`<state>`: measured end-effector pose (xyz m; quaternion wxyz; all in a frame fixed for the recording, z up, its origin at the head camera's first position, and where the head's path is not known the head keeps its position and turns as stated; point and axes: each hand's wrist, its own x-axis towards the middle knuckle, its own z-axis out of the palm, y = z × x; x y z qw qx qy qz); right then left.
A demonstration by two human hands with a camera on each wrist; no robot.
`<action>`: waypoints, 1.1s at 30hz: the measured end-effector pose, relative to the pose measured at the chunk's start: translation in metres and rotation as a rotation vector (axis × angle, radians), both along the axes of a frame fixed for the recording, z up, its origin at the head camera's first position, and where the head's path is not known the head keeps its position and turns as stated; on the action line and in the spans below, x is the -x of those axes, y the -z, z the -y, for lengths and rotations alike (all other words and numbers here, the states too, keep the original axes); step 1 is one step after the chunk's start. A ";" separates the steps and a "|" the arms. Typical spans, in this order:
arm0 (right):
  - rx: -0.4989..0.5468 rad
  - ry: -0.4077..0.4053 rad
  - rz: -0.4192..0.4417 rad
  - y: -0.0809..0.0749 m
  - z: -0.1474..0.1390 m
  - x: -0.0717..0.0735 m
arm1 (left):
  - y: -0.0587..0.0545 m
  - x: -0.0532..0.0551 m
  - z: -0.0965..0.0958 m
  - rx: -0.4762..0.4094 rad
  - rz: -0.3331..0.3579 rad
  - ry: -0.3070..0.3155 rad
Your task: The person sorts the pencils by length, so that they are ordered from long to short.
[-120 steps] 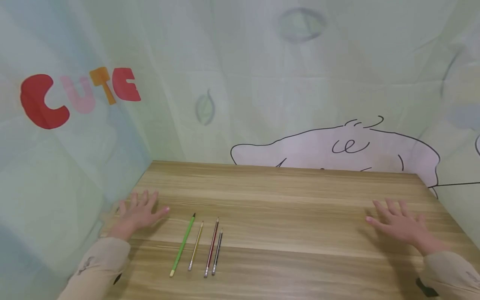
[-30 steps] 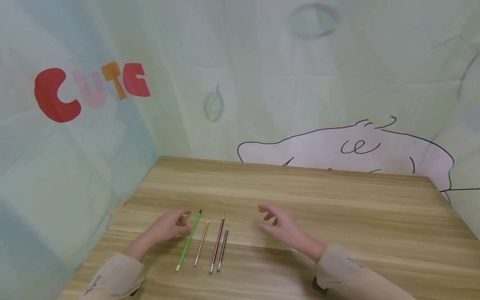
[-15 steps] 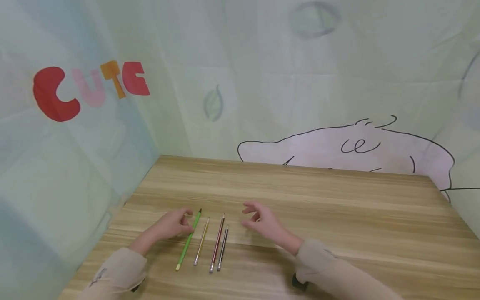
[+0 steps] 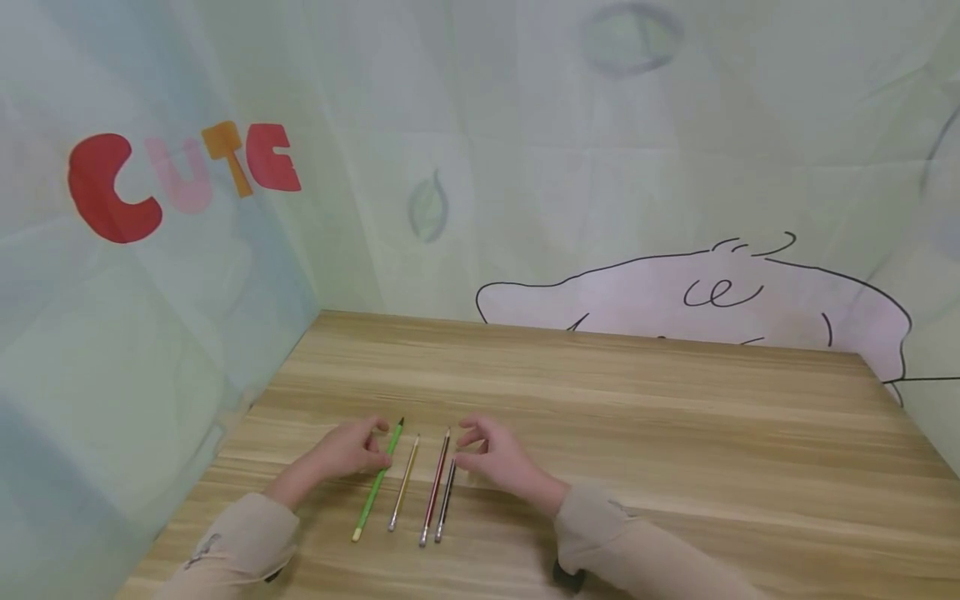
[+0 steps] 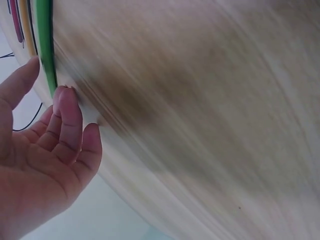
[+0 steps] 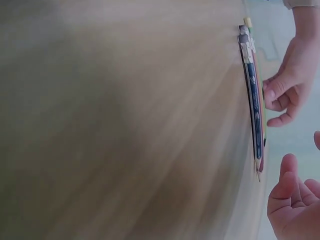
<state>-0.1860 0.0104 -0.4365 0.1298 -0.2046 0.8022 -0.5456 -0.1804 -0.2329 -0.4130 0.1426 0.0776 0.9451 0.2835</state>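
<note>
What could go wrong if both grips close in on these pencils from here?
The left grip has its thumb at or over the green pencil; a sideways nudge could roll it into the yellow pencil.

The right grip is by the dark pencil's tip, so it might push that into the red pencil close beside it, or swivel it.

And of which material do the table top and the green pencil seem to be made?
Table top: probably wood or wood-effect laminate, low sheen; streaky brown grain shows. Green pencil: perhaps painted wood, smooth; even green coat, dark tip, though plastic is possible.
</note>
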 end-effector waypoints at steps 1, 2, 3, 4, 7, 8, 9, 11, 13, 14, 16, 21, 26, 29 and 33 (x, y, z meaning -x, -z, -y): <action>0.000 -0.001 0.003 0.000 0.002 0.000 | 0.000 0.000 -0.001 0.003 0.000 -0.005; -0.001 -0.001 0.008 0.001 0.005 0.000 | 0.000 0.000 -0.001 0.009 0.001 -0.008; -0.002 -0.002 0.011 0.002 0.007 0.000 | 0.000 0.000 -0.002 0.016 0.000 -0.009; -0.003 -0.002 0.014 0.003 0.009 0.000 | 0.000 0.000 -0.002 0.020 0.001 -0.012; -0.006 0.001 0.031 0.004 0.014 0.002 | 0.001 0.000 -0.003 0.029 0.005 -0.024; -0.007 0.003 0.036 0.005 0.016 0.002 | 0.001 0.000 -0.003 0.030 0.007 -0.026; -0.008 0.006 0.041 0.006 0.017 0.003 | 0.001 0.000 -0.003 0.032 0.008 -0.028; -0.009 0.013 0.047 0.006 0.019 0.004 | 0.001 0.000 -0.003 0.034 0.004 -0.030; -0.012 0.022 0.049 0.007 0.020 0.004 | 0.001 0.000 -0.003 0.037 -0.003 -0.025; -0.013 0.028 0.052 0.007 0.021 0.005 | 0.001 0.000 -0.003 0.037 -0.007 -0.023; -0.022 0.039 0.052 0.007 0.023 0.005 | 0.001 -0.001 -0.003 0.037 -0.014 -0.017; -0.060 0.052 0.026 0.008 0.027 0.006 | 0.001 -0.001 -0.003 0.031 -0.016 -0.015; -0.097 0.038 -0.003 0.009 0.030 0.006 | 0.002 0.000 -0.003 0.034 -0.017 -0.016; -0.137 0.013 -0.025 0.009 0.032 0.006 | 0.002 0.001 -0.004 0.037 -0.009 -0.023; -0.239 -0.045 -0.106 0.009 0.033 0.006 | 0.002 0.001 -0.004 0.035 0.001 -0.032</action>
